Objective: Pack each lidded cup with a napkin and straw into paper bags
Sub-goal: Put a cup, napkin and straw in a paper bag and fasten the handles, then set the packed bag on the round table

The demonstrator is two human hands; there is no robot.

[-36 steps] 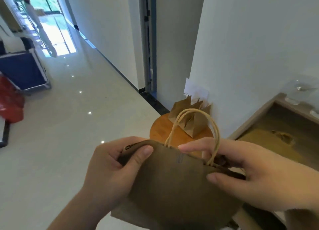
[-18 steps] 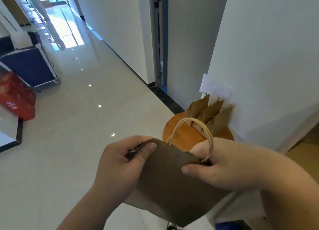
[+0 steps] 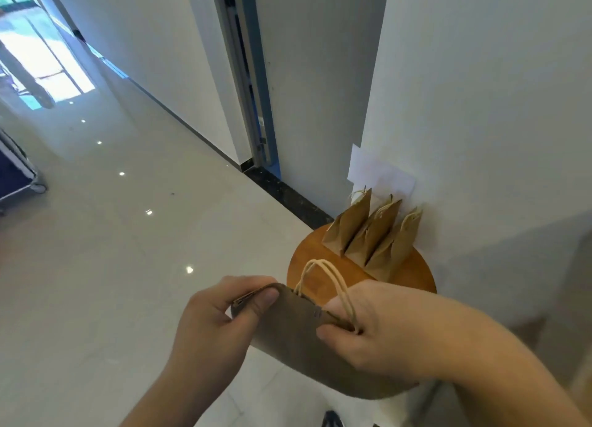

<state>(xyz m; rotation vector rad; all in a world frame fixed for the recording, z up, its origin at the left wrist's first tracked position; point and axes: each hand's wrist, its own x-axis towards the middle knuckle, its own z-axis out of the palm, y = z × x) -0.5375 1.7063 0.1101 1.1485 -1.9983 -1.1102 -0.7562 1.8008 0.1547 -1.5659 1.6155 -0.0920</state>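
I hold a brown paper bag (image 3: pixel 298 353) with twine handles in front of me, its top pressed together. My left hand (image 3: pixel 217 317) pinches the bag's left top corner between thumb and fingers. My right hand (image 3: pixel 368 327) grips the right side of the top edge, near the handles' base. Three more brown paper bags (image 3: pixel 371 234) stand upright in a row at the back of a small round wooden table (image 3: pixel 307 266), leaning against the white wall. No cup, napkin or straw shows.
White paper sheets (image 3: pixel 381 173) lean on the wall behind the standing bags. A door frame (image 3: pixel 253 84) opens beyond the wall corner. Glossy tiled floor stretches left, with a blue cart (image 3: pixel 16 176) at the left edge.
The view swung left and drew closer to the round table; the counter at right left the frame. My right hand shifted from fingers spread over the bag's top to gripping it.
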